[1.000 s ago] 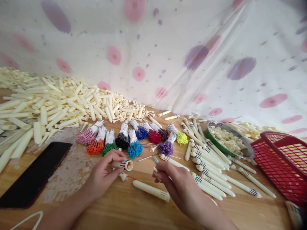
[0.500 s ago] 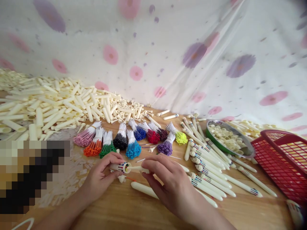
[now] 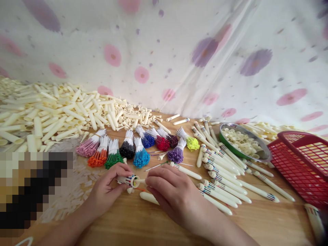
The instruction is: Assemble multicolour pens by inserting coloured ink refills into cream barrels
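My left hand (image 3: 109, 189) grips a short cream pen top (image 3: 130, 180) with coloured stripes, its open end turned right. My right hand (image 3: 172, 194) is closed in a pinch right at that opening, fingertips on a thin white refill whose length is mostly hidden. A cream pen barrel (image 3: 148, 197) lies on the wooden table just under both hands. Bundles of coloured refills (image 3: 133, 150) stand in a row just beyond my fingers.
A heap of cream pen barrels (image 3: 51, 112) fills the far left. Several finished striped pens (image 3: 225, 171) lie to the right, beside a green bowl (image 3: 256, 155) of small cream parts and a red basket (image 3: 302, 167). Flowered cloth hangs behind. A blurred patch covers the left.
My right hand moved left from the table to the pen top's open end and closed there. The left hand kept its grip. The view dipped slightly.
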